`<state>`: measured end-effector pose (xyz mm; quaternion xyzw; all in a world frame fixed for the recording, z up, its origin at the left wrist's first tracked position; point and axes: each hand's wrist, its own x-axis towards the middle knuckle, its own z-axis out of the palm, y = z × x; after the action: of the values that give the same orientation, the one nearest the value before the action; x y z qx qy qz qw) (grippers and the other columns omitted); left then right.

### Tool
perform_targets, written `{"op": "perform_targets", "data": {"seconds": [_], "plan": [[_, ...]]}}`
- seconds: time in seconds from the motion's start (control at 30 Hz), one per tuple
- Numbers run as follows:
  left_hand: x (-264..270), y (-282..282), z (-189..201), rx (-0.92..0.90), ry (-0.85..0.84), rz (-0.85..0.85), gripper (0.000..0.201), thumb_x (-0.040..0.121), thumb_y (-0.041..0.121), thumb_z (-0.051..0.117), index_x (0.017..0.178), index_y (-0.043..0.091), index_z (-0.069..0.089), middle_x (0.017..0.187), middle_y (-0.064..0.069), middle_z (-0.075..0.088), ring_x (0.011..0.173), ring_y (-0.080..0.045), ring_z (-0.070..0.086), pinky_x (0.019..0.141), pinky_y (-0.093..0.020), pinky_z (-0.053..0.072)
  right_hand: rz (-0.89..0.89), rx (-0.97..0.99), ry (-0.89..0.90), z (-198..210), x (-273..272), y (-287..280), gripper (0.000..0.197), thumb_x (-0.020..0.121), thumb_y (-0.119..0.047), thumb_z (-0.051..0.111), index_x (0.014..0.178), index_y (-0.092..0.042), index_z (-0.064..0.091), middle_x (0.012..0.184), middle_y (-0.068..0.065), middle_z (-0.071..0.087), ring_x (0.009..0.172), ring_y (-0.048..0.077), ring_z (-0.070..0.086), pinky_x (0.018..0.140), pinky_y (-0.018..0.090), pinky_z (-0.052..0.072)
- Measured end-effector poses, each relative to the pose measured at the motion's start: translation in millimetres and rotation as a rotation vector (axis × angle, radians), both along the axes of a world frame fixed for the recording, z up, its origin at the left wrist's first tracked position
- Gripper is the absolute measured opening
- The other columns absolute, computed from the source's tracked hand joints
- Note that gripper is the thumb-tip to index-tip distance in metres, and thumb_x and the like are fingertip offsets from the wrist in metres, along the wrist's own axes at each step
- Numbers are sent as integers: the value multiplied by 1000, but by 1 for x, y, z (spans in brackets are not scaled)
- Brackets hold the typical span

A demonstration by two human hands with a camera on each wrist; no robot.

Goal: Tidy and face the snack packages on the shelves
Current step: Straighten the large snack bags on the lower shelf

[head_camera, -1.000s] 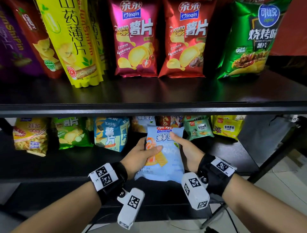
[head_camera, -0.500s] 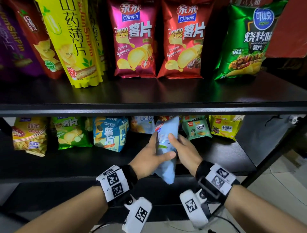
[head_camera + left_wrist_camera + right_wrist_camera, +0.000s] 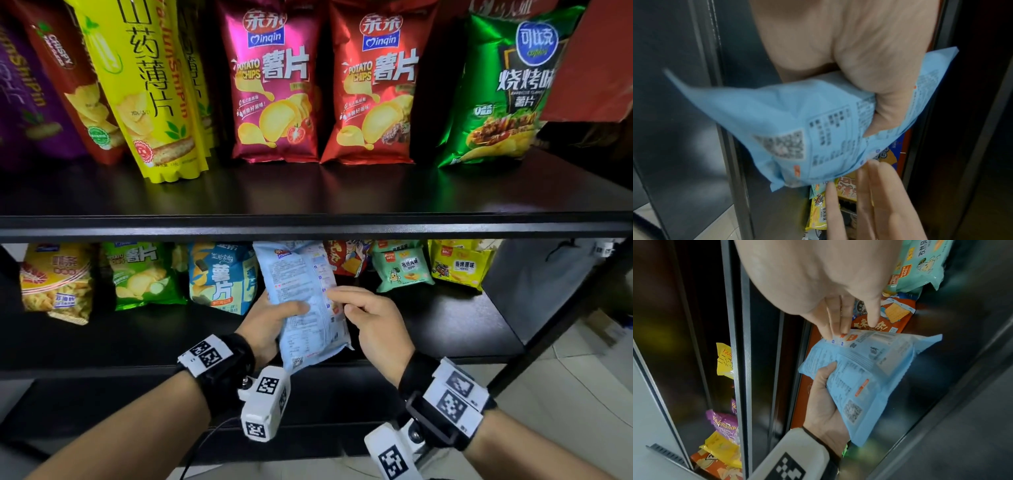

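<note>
Fingers of the left hand (image 3: 270, 322) curl round the left edge of a pale blue crinkled plastic snack packet (image 3: 301, 294), thumb pressed across its printed back panel. That packet is held upright in the air just in front of the lower black shelf (image 3: 445, 325), back side facing the camera, its top reaching up to the edge of the upper black shelf (image 3: 308, 226). On its right edge the right hand (image 3: 373, 318) pinches the packet between thumb and fingertips. Behind on the lower shelf, from left, stand a yellow noodle-snack bag (image 3: 56, 281), a green chips bag (image 3: 144, 274), a blue-and-yellow chips bag (image 3: 219, 277), then a mint-green packet (image 3: 402, 267) and a yellow packet (image 3: 457, 262).
</note>
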<state>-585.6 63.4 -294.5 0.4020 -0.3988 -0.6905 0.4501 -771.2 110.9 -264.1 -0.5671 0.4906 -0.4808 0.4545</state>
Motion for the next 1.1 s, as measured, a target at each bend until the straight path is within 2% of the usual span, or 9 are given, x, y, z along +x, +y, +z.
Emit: {"op": "perform_targets", "data": {"seconds": [0.1, 0.2, 0.3, 0.43, 0.57, 0.7, 0.87, 0.93, 1.1], "plan": [[-5, 5, 5, -102, -14, 54, 65, 76, -9, 73, 136, 2, 52, 127, -24, 66, 114, -41, 66, 90, -48, 58, 82, 74, -30, -2, 7, -2, 43, 99, 3, 48, 137, -16, 55, 131, -3, 61, 126, 12, 56, 103, 22, 47], [-16, 14, 11, -250, -180, 0, 103, 59, -1, 84, 148, 17, 37, 133, -17, 62, 121, -33, 63, 100, -49, 53, 209, 177, -175, -6, 11, -5, 46, 93, -17, 62, 135, -29, 50, 121, -10, 70, 112, 4, 65, 84, 17, 54], [-22, 23, 12, -352, -479, -135, 129, 55, 20, 83, 158, 41, 7, 159, -1, 30, 145, -23, 34, 117, -44, 36, 243, 246, -308, -15, 13, -10, 54, 78, -28, 73, 128, -25, 54, 113, -10, 74, 105, 8, 70, 78, 20, 56], [-16, 31, 12, -423, -775, -236, 109, 62, 29, 62, 142, 67, -1, 162, 23, -2, 145, -8, 4, 113, -27, 9, 213, 216, -403, -25, 21, -17, 48, 84, -12, 71, 131, -10, 58, 120, 10, 72, 114, 26, 67, 89, 33, 56], [3, 28, 13, -404, -548, -196, 100, 70, -7, 61, 148, 48, 32, 160, 13, 28, 146, -9, 23, 120, -37, 27, -37, 211, -454, -40, 25, -34, 34, 84, 3, 70, 117, -4, 68, 112, 16, 74, 107, 32, 70, 95, 44, 53], [41, 12, 10, -425, -558, 211, 78, 74, -21, 55, 133, 30, 51, 134, 8, 56, 129, -14, 47, 89, -11, 43, -60, 239, -358, -43, 20, -56, 29, 80, 3, 74, 108, -5, 74, 107, 12, 76, 104, 28, 71, 92, 39, 54], [107, -19, 2, -373, -653, 605, 61, 79, -12, 68, 131, 15, 53, 133, -5, 58, 121, -14, 52, 94, -15, 45, -1, 210, -89, -36, 18, -101, 19, 72, -1, 82, 88, -11, 79, 94, 4, 79, 94, 21, 74, 85, 34, 55], [126, -28, 0, -322, -634, 629, 63, 79, -5, 76, 134, 13, 49, 134, -3, 57, 121, -12, 51, 103, -29, 44, 20, 225, -59, -33, 20, -121, 23, 73, 3, 80, 90, -11, 79, 97, 6, 78, 96, 22, 74, 93, 39, 55], [150, -54, -10, -289, -620, 557, 89, 70, 4, 89, 139, 19, 35, 136, 0, 49, 122, -12, 48, 97, -18, 41, -58, 161, 56, -31, 31, -156, 33, 71, 10, 79, 103, 5, 71, 108, 19, 73, 104, 34, 69, 100, 53, 50]]}}
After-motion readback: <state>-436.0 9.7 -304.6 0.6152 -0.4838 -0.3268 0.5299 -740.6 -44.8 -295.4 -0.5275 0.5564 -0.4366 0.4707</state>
